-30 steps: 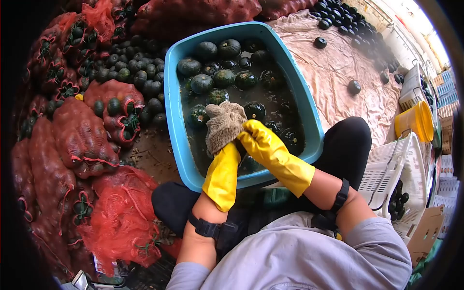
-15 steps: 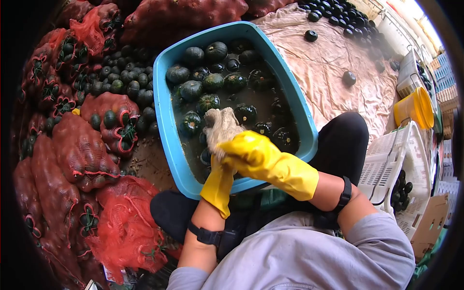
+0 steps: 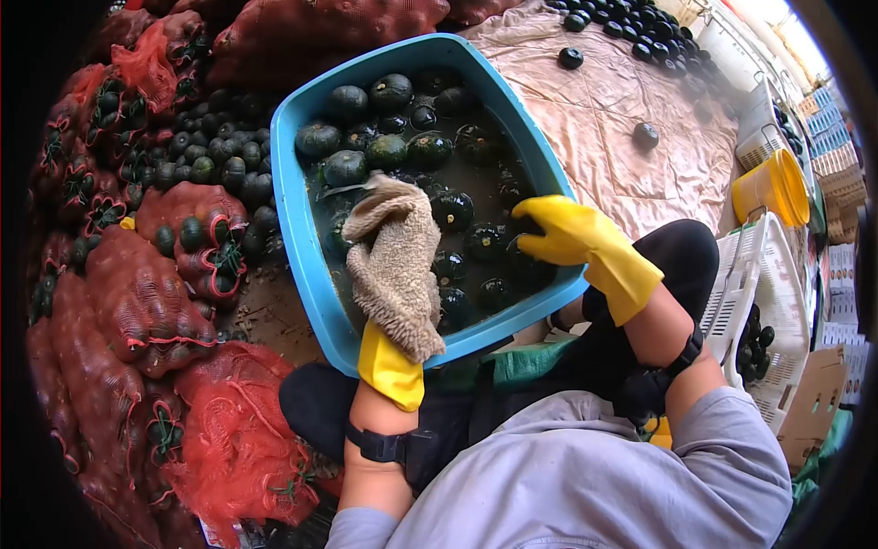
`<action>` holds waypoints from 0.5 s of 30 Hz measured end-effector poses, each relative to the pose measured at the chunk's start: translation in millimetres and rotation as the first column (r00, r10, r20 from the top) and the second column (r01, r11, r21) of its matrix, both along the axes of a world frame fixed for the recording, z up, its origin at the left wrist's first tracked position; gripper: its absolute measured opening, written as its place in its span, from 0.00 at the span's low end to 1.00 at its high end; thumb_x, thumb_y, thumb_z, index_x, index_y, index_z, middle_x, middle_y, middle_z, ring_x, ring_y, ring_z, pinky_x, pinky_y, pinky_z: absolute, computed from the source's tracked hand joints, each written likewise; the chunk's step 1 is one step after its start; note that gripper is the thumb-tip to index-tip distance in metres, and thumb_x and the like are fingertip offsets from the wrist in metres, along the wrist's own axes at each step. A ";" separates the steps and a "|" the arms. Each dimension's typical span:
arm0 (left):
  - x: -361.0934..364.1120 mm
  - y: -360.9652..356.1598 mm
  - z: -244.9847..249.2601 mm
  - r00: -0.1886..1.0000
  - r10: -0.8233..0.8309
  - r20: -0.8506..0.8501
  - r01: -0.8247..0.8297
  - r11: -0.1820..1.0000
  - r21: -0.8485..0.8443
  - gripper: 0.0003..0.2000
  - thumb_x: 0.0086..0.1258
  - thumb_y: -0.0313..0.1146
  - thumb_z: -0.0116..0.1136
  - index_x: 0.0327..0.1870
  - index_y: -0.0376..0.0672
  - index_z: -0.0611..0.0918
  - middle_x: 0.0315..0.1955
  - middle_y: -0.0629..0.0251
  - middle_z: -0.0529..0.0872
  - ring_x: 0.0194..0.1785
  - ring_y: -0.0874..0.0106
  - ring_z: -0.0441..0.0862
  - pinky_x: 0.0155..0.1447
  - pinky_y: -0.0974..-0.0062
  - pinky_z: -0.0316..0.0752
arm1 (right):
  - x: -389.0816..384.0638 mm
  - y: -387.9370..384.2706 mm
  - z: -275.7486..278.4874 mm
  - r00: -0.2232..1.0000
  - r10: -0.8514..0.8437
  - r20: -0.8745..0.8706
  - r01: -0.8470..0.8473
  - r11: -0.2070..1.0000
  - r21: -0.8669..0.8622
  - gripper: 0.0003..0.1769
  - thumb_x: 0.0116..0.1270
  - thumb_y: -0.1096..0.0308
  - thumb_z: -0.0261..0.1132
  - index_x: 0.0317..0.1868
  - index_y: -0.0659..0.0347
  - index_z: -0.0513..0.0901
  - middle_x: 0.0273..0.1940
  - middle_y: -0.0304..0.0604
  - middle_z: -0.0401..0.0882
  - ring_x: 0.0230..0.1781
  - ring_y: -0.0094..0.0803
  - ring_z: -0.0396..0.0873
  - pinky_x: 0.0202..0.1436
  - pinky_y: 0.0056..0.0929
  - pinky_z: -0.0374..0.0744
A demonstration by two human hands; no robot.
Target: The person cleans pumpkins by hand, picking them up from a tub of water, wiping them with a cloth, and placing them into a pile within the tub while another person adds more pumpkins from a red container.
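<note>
The shaggy tan cloth (image 3: 400, 265) is over the left hand (image 3: 389, 368), at the near left part of the blue tub (image 3: 291, 201). It hides those fingers, so I cannot tell if that grip is squeezed tight or loose. If it is loose, the wet, heavy cloth could slide off and plop into the murky water (image 3: 465, 176). The right hand (image 3: 576, 233) holds nothing. Its grip is spread wide, with the fingers bent a bit, near the tub's right edge and close to some dark green squashes (image 3: 452, 209). I cannot tell if the fingertips touch one. Wet squashes are round and likely slippery, and the yellow gloves (image 3: 626, 279) look smooth, so a squash picked up with just the fingertips could pop out. It could then splash, knock its neighbours and get a scrape, or hit the edge and roll onto the floor (image 3: 274, 309). If a hand went in too deep, water could run into the glove and make it slippery inside. The right leg (image 3: 681, 261) is close beside the tub too, so a hard bump could make water slop over the side.
</note>
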State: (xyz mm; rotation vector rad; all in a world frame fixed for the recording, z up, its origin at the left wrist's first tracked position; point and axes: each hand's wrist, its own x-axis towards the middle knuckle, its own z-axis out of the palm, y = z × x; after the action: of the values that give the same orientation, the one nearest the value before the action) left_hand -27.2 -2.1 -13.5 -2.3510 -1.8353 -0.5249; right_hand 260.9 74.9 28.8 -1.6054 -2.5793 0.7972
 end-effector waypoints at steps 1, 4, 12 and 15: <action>-0.9 0.4 -3.5 0.996 -0.006 0.088 0.007 1.000 -0.012 0.22 0.78 0.37 0.58 0.72 0.51 0.79 0.67 0.62 0.82 0.68 0.67 0.77 0.74 0.63 0.72 | -6.5 -4.6 -11.1 0.994 0.062 0.090 -0.052 0.993 -0.110 0.38 0.65 0.48 0.75 0.73 0.52 0.81 0.61 0.57 0.87 0.64 0.54 0.85 0.68 0.45 0.83; 20.5 6.2 30.3 0.940 0.103 0.324 -0.019 0.967 -0.253 0.28 0.75 0.38 0.62 0.77 0.52 0.77 0.73 0.61 0.80 0.71 0.55 0.79 0.73 0.50 0.74 | -40.9 -17.6 -50.7 0.848 0.161 0.506 -0.090 0.983 -0.161 0.49 0.55 0.48 0.81 0.77 0.54 0.77 0.63 0.64 0.85 0.65 0.57 0.85 0.65 0.49 0.85; 3.9 6.9 22.0 0.918 0.160 0.364 -0.050 0.955 -0.292 0.28 0.72 0.35 0.66 0.74 0.46 0.79 0.68 0.57 0.83 0.66 0.53 0.84 0.68 0.53 0.79 | -20.3 30.2 -132.8 0.993 0.086 0.084 -0.015 0.786 -0.618 0.57 0.55 0.46 0.87 0.81 0.61 0.72 0.72 0.51 0.82 0.72 0.48 0.82 0.72 0.49 0.81; -6.1 10.1 0.3 0.871 0.109 0.479 -0.028 0.985 -0.172 0.26 0.72 0.33 0.66 0.71 0.41 0.81 0.62 0.55 0.86 0.61 0.56 0.86 0.65 0.60 0.81 | -27.8 15.8 -70.8 0.892 -0.443 -0.083 0.145 0.456 -0.878 0.51 0.63 0.49 0.85 0.82 0.58 0.73 0.71 0.48 0.83 0.71 0.42 0.82 0.73 0.45 0.81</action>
State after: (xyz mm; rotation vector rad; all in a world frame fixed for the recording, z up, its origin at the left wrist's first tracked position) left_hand -33.2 8.0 -13.2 -2.3972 -2.2305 -1.0873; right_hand 233.0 90.8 -42.0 -1.7733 -1.5756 2.3016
